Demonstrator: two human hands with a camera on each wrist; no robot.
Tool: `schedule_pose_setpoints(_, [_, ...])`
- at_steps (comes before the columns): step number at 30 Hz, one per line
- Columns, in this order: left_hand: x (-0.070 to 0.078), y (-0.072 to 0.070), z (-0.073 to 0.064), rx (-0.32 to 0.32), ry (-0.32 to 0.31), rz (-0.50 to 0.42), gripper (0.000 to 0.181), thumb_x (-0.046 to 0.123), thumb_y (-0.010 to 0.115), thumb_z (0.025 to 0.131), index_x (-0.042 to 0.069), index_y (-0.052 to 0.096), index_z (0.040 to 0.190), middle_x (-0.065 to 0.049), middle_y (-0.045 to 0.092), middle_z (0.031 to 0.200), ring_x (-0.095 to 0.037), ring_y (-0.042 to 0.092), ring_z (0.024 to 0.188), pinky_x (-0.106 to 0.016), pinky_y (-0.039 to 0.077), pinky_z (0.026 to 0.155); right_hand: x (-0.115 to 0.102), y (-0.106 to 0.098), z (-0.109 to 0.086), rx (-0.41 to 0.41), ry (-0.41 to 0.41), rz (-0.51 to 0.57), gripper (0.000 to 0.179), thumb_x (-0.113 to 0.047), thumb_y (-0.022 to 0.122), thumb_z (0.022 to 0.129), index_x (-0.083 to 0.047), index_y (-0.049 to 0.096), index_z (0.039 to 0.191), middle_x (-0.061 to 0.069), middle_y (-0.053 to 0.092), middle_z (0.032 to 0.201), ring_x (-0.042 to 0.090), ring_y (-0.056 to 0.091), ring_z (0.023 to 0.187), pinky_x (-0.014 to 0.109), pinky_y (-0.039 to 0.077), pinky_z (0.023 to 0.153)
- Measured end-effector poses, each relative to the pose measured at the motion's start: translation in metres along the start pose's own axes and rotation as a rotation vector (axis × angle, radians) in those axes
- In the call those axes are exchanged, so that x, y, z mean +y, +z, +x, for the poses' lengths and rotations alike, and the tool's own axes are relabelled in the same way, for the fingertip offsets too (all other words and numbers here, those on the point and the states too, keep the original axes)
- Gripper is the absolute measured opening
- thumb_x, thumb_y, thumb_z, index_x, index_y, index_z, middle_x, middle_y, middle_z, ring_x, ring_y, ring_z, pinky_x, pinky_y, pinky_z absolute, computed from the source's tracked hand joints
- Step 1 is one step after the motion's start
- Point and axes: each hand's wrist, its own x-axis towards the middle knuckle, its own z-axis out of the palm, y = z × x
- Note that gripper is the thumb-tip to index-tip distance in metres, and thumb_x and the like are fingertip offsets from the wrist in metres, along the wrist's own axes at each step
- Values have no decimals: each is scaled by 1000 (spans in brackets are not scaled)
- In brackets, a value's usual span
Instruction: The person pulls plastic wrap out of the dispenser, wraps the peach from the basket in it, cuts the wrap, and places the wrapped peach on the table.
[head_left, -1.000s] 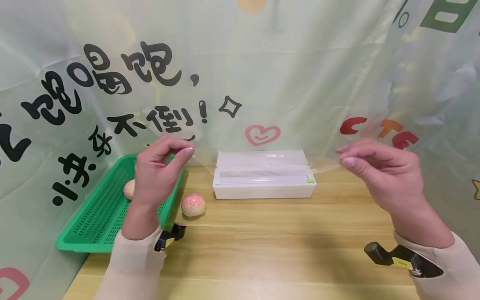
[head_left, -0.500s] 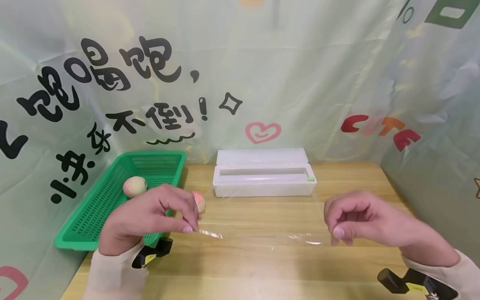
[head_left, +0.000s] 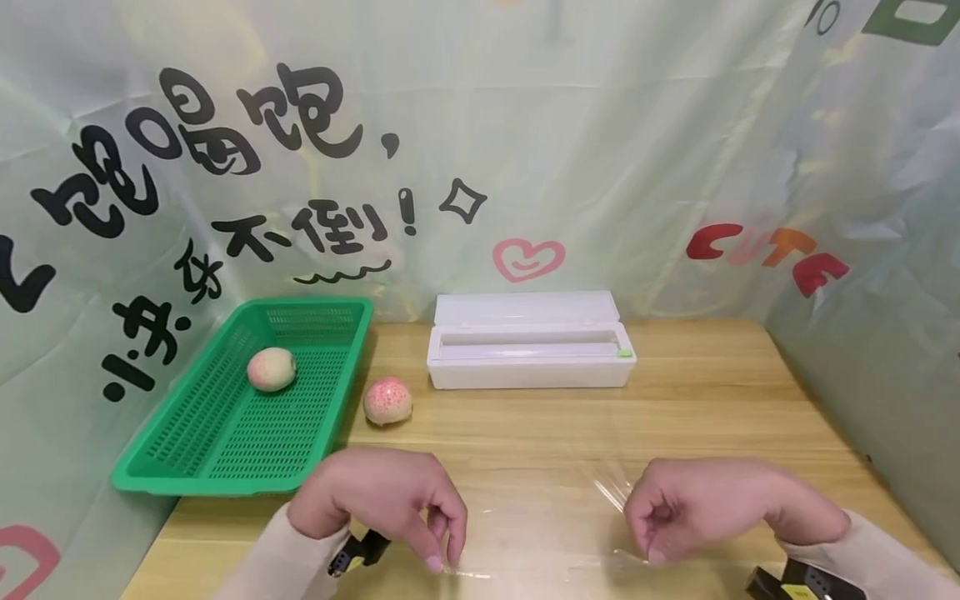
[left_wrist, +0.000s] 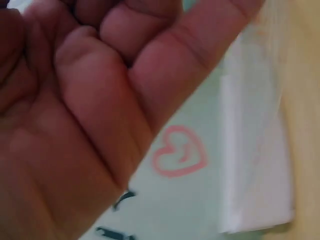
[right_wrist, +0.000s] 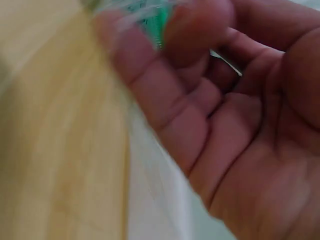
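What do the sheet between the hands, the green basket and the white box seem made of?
Sheet: thin, clear, glossy plastic film, it seems; tabletop grain shows through and creases glint.
Basket: likely moulded plastic, slightly shiny, with a regular perforated pattern.
Box: probably rigid plastic, smooth and white; coated card remains possible.

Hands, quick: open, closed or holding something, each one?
Left hand: closed, pinching the clear film by its edge.
Right hand: closed, pinching the same film farther right.
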Motion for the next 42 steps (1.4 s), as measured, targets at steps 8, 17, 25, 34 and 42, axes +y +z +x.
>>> schedule_pose_setpoints(8, [-24, 35, 33, -46, -171, 107, 9, 17, 86, 87, 18, 78, 83, 24, 60, 68, 12, 51, 64, -11, 49, 67, 24, 20, 7, 7, 277, -254, 11, -3, 81, 82, -14, 81, 83, -14, 71, 70, -15, 52, 59, 16, 55, 56])
schedule_pose_setpoints(17, [-39, 42, 36, -49, -219, 73, 3, 22, 83, 91, 23, 81, 93, 25, 67, 87, 10, 58, 84, -13, 50, 79, 32, 22, 8, -12, 458, -191, 10, -9, 78, 88, -18, 82, 89, -16, 72, 71, -7, 62, 63, 20, 57, 65])
schedule_pose_setpoints(25, [-56, 39, 41, 393, -363, 179, 16, 17, 83, 89, 21, 68, 85, 16, 58, 76, 1, 52, 71, -20, 48, 72, 50, 6, 19, 373, 409, -359, 25, -26, 75, 97, -24, 63, 75, -18, 55, 63, -3, 48, 56, 21, 46, 57])
schedule_pose_setpoints(34, [-57, 52, 45, 370, -553, 258, 54, 37, 97, 70, 18, 62, 107, 8, 51, 92, -9, 50, 81, -28, 50, 77, 57, 37, 31, 352, 419, -589, 40, -56, 80, 84, -29, 52, 78, -21, 44, 70, -2, 40, 62, 21, 41, 58])
schedule_pose_setpoints(42, [-57, 66, 43, 354, -561, 311, 81, 41, 102, 62, 17, 51, 119, 4, 43, 104, -13, 45, 91, -28, 51, 82, 56, 67, 20, 330, 446, -824, 61, -52, 94, 59, -26, 51, 92, -17, 39, 84, 3, 37, 76, 24, 41, 64])
